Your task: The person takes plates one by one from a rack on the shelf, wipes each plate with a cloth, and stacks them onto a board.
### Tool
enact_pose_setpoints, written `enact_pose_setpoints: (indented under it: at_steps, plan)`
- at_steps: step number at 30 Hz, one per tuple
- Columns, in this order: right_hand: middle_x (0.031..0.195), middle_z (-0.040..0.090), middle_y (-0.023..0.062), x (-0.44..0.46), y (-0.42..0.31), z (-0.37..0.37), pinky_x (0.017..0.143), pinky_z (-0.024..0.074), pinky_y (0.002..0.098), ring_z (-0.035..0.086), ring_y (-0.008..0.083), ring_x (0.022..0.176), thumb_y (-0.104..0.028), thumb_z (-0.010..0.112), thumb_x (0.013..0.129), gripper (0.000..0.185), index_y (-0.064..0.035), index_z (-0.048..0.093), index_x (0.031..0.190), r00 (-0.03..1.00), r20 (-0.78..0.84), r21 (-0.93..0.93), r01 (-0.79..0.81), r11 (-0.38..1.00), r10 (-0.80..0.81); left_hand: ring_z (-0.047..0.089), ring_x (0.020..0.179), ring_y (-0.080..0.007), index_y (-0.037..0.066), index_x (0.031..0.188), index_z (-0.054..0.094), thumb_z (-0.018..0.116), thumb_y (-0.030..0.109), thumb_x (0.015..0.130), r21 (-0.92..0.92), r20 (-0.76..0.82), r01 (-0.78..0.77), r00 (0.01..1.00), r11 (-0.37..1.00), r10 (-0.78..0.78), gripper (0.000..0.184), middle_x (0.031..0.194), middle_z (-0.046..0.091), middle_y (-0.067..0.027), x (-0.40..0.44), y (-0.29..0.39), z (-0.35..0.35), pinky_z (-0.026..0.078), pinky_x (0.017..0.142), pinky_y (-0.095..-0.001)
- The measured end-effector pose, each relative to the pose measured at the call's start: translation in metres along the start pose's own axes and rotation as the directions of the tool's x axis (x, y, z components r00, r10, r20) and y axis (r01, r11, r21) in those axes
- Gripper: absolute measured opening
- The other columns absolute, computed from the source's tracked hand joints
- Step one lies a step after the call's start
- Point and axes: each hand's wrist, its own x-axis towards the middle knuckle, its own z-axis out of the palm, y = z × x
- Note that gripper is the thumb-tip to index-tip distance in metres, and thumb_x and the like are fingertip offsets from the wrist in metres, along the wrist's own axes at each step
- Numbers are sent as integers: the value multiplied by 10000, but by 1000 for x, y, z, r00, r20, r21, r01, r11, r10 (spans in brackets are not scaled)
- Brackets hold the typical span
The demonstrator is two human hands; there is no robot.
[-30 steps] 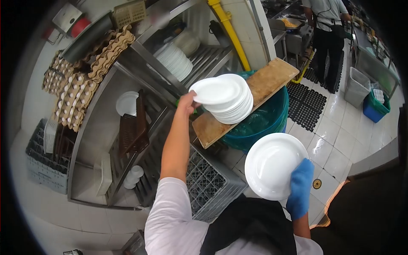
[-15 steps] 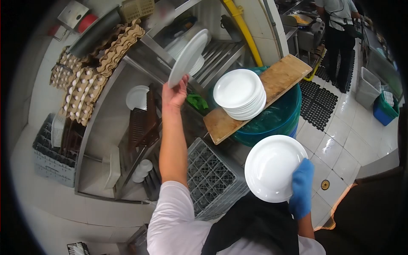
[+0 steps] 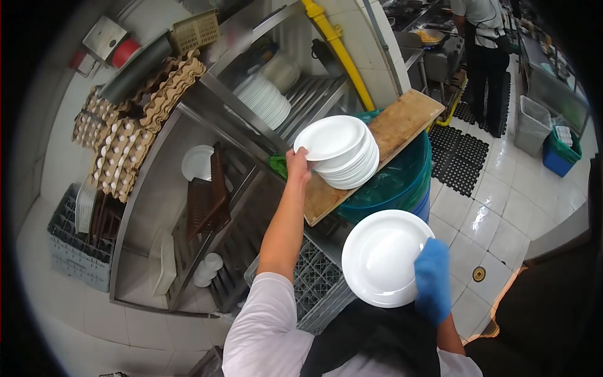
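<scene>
My left hand (image 3: 299, 166) grips the near-left edge of a white plate (image 3: 328, 138), its fingers closed on the rim. That plate lies over the stack of white plates (image 3: 355, 164), shifted a little to the left; whether it rests fully on them I cannot tell. The stack stands on a wooden board (image 3: 403, 133) laid across a blue-green bin (image 3: 409, 179). In front of my body, my right hand (image 3: 432, 276), covered by a blue glove or cloth, holds another white plate (image 3: 384, 261) by its right edge. The fingers under the blue covering are blurred.
A metal rack (image 3: 252, 146) on the left holds more stacked plates (image 3: 267, 102). Egg trays (image 3: 122, 151) sit on its top. Grey glass crates (image 3: 314, 276) stand below the board. Farther back, a person (image 3: 487, 56) works beside a stove with a pan (image 3: 429, 38).
My left hand has moved right and down from beside the rack, bringing its plate from a tilted position to nearly flat over the stack. My right hand still holds its plate.
</scene>
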Motion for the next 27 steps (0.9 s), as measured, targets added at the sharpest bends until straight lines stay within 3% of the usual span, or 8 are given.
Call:
enact_pose_setpoints:
  at_steps: [4, 10, 14, 16, 18, 20, 23, 27]
  plan:
    - [894, 512, 143, -4, 1, -4, 821, 397, 433, 495, 345, 871, -36, 523, 807, 30, -18, 503, 821, 999, 12, -3, -40, 999, 40, 670, 797, -248, 4, 1223, 482, 616, 92, 846, 43, -206, -44, 977, 998, 52, 410, 1068, 627, -168, 24, -31, -12, 600, 590, -365]
    - [941, 516, 148, 6, -4, 7, 874, 403, 425, 502, 337, 910, -57, 515, 830, 75, -10, 521, 888, 922, -50, 315, -350, 882, 384, 666, 789, -185, -20, 1140, 652, 704, 226, 877, 772, -187, 107, 980, 627, 62, 363, 890, 691, -119, 15, -15, -25, 514, 573, -349]
    - [973, 518, 151, 38, -26, 17, 909, 406, 420, 506, 332, 936, -71, 510, 845, 112, -4, 532, 932, 811, -37, 607, -446, 658, 583, 687, 1018, -287, -10, 1065, 723, 670, 513, 911, 832, -29, -110, 970, 544, 241, 547, 1075, 714, -186, -3, -32, -56, 522, 898, -386]
    - [989, 519, 153, 57, -38, 23, 927, 408, 418, 509, 329, 949, -78, 508, 852, 131, -1, 538, 955, 795, -30, 668, -435, 604, 606, 672, 1043, -244, 18, 1188, 693, 512, 500, 1021, 590, 150, -346, 935, 730, 322, 541, 1139, 706, -143, -60, -19, -49, 504, 942, -389]
    - [1069, 503, 159, 83, -47, 19, 990, 381, 416, 493, 317, 1028, -115, 513, 872, 211, 16, 533, 1037, 839, 136, 557, -504, 660, 526, 603, 1184, -238, 62, 1393, 559, 365, 469, 1085, -233, 591, 130, 806, 964, 34, 547, 1332, 624, -103, -138, -46, -46, 490, 1014, -369]
    - [1149, 487, 166, 102, -59, 23, 1053, 353, 413, 478, 304, 1106, -152, 518, 893, 293, 33, 527, 1120, 847, 315, 438, -530, 726, 429, 563, 1267, -232, 118, 1387, 581, 515, 391, 1035, -110, 422, 417, 841, 902, -337, 450, 1403, 576, -130, -210, -119, -50, 484, 1045, -393]
    - [1329, 477, 150, 120, -72, 34, 1038, 394, 346, 479, 221, 1223, -296, 483, 995, 535, 38, 416, 1407, 963, 266, 441, -84, 894, -41, 557, 1281, -234, 146, 1385, 588, 581, 347, 994, 75, 461, 304, 834, 950, -303, 440, 1411, 568, -141, -301, -120, -27, 479, 1054, -404]
    - [1354, 472, 148, 144, -43, 35, 1042, 391, 338, 477, 206, 1229, -301, 486, 990, 538, 35, 422, 1405, 959, 283, 361, -113, 926, 6, 550, 1295, -266, 186, 1365, 610, 719, 236, 870, 700, 358, -54, 889, 712, -284, 509, 1402, 566, -165, -339, -150, -94, 465, 1074, -416]
